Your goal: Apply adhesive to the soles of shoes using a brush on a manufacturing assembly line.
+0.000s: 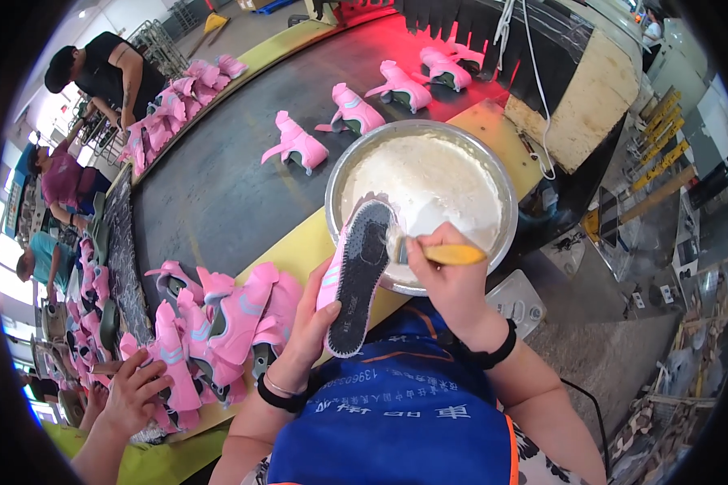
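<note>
My left hand [304, 333] is closed around the side of a pink shoe upper [361, 279], its dark grey underside turned up toward me. Between the fingers of my right hand [456, 284] is a brush [455, 255] with a yellow handle. The bristles touch or nearly touch the edge of the underside near the toe; whitish wet stuff shows there. Beyond both hands stands a wide metal bowl [510, 198] of creamy white paste [429, 166]. The shoe's toe overlaps the bowl's near-left part.
Several pink uppers [295, 145] sit on a dark conveyor belt [218, 178] running under a red-lit machine [493, 48]. More pink uppers [210, 323] are heaped at the left. Another person's hand [133, 392] reaches that heap. A co-worker [121, 73] stands across the belt.
</note>
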A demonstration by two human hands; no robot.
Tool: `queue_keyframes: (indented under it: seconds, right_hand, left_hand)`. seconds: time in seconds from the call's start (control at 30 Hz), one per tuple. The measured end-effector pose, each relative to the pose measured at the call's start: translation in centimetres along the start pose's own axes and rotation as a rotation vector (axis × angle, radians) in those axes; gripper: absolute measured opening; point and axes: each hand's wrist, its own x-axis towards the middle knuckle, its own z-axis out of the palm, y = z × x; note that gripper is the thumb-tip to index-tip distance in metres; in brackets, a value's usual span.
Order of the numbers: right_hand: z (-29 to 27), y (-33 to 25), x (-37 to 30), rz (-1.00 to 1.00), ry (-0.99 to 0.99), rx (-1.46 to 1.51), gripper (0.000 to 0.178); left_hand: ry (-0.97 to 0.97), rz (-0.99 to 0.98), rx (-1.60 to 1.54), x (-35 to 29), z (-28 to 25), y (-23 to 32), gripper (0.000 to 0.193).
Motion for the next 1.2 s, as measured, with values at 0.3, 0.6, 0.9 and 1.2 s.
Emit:
queue_keyframes:
  seconds: [0.3,0.6,0.9,1.2]
  right_hand:
    - [-0.2,-2.3,-0.6,-0.039,-0.083,-0.040,0.021]
    - [-0.1,-0.5,5.1,-0.055,0.002,-0.169,0.020]
    - [-0.8,-2.0,6.1,-0.249,0.076,0.016,0.014]
    - [-0.6,-2.7,6.5,-0.455,-0.402,0.039,0.016]
  left_hand:
    - [0.028,0.035,-0.016,-0.1,-0.6,0.2,0.087]
    - [-0.058,0.109,0.213,-1.6,-1.0,2.6,0.089]
    - [-0.048,-0.140,-0.197,-3.1,-0.6,5.3,0.085]
    - [-0.027,-0.352,-0.309,-3.6,-0.8,5.8,0.078]
